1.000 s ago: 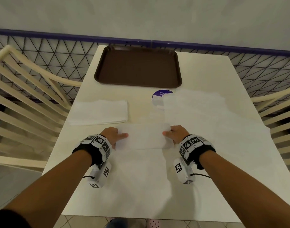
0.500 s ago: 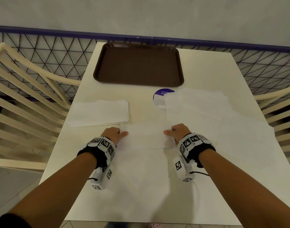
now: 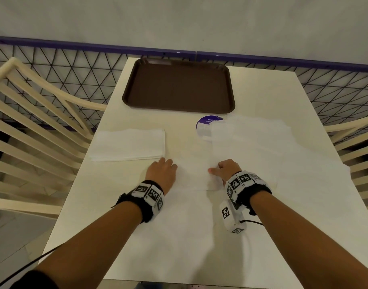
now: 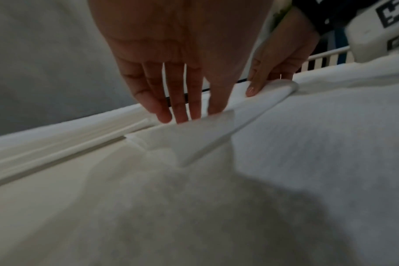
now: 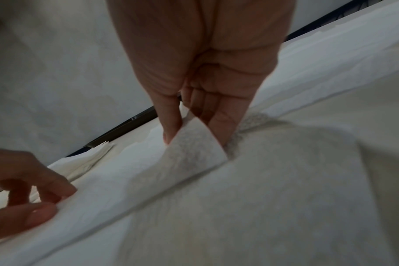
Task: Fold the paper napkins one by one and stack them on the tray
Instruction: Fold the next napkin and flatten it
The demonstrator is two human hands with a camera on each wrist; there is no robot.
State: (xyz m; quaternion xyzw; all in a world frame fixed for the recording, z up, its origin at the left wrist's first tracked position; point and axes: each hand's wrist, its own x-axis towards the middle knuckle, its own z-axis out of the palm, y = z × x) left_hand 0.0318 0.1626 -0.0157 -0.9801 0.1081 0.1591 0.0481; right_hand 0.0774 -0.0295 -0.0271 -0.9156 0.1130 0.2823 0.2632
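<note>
Brown tray (image 3: 179, 86) sits at top centre of the head view, nothing on it. Folded napkin stack (image 3: 127, 144) lies left of centre on the white surface (image 3: 262, 90), just above the left hand (image 3: 161, 174). Loose unfolded napkins (image 3: 252, 138) spread across right of frame, partly covering a purple round sticker (image 3: 204, 124). Cream chairs (image 3: 33, 122) flank both sides, wire fence (image 3: 74, 65) behind.

Napkin being folded (image 3: 196, 176) lies centre frame between the hands, on top of another open sheet. Left hand palm-down, fingers (image 4: 178, 106) straight and slightly spread, tips pressing its left edge flat. Right hand (image 3: 227, 170) pinches the right edge between thumb and fingers (image 5: 219, 117), paper curled up around them.
</note>
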